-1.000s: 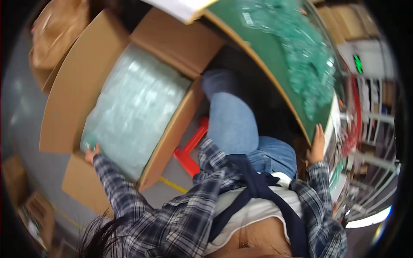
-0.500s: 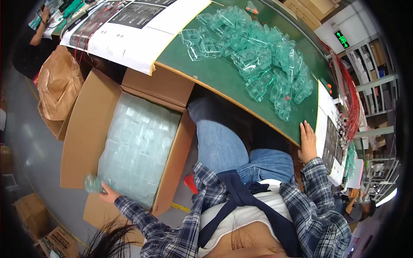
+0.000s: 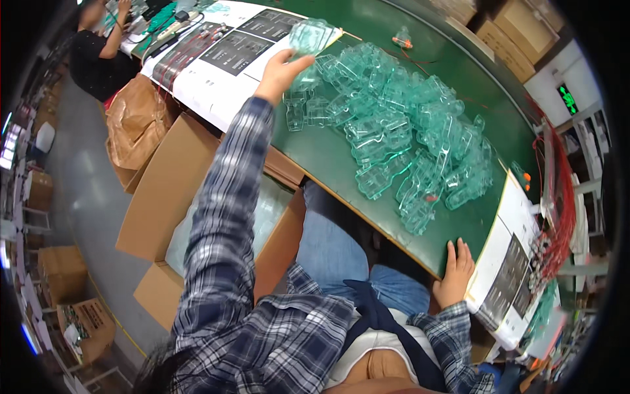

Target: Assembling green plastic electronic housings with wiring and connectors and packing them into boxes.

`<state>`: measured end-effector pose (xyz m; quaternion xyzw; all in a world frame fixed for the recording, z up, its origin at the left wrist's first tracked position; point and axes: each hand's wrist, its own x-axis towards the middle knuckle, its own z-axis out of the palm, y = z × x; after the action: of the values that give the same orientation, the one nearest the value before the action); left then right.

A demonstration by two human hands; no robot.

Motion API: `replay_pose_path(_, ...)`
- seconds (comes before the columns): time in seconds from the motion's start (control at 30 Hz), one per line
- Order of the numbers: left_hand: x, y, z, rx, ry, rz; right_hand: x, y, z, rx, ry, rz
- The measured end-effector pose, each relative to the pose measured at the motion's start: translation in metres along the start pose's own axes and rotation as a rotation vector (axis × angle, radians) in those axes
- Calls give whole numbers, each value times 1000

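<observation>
My left hand (image 3: 281, 73) is raised over the far left part of the green table (image 3: 341, 164), fingers closed on a stack of clear green plastic blister trays (image 3: 311, 35). A heap of the same clear trays (image 3: 407, 144) covers the middle of the table, just right of that hand. My right hand (image 3: 455, 270) rests flat on the table's near edge, fingers spread, holding nothing, beside a white printed sheet (image 3: 505, 276).
An open cardboard box (image 3: 164, 197) with clear trays inside stands on the floor at my left, a brown bag (image 3: 134, 125) behind it. White printed sheets (image 3: 216, 59) lie at the table's far left. Another person (image 3: 98, 46) sits beyond. More boxes (image 3: 62, 276) line the floor.
My left hand has come up out of the cardboard box with trays and now reaches over the table beside the heap. My right hand has stayed on the table edge.
</observation>
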<state>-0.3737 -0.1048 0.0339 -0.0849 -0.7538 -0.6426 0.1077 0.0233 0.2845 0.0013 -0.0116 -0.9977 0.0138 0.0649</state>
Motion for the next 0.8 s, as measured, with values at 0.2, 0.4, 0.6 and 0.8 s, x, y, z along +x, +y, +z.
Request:
replay_pose_path(0.2, 78, -13, 38, 359, -171, -175, 0, 5, 1, 10, 0, -9)
replay_pose_path(0.4, 108, -19, 45, 832, -393, -44, -3, 14, 2, 12, -24, -26)
replay_pose_path(0.6, 94, -8, 35, 828, -107, 577, -1, 14, 10, -24, -65, -33)
replay_pose_path(0.8, -48, -2, -86, 802, 333, 702, 5, 11, 6, -78, -42, -63)
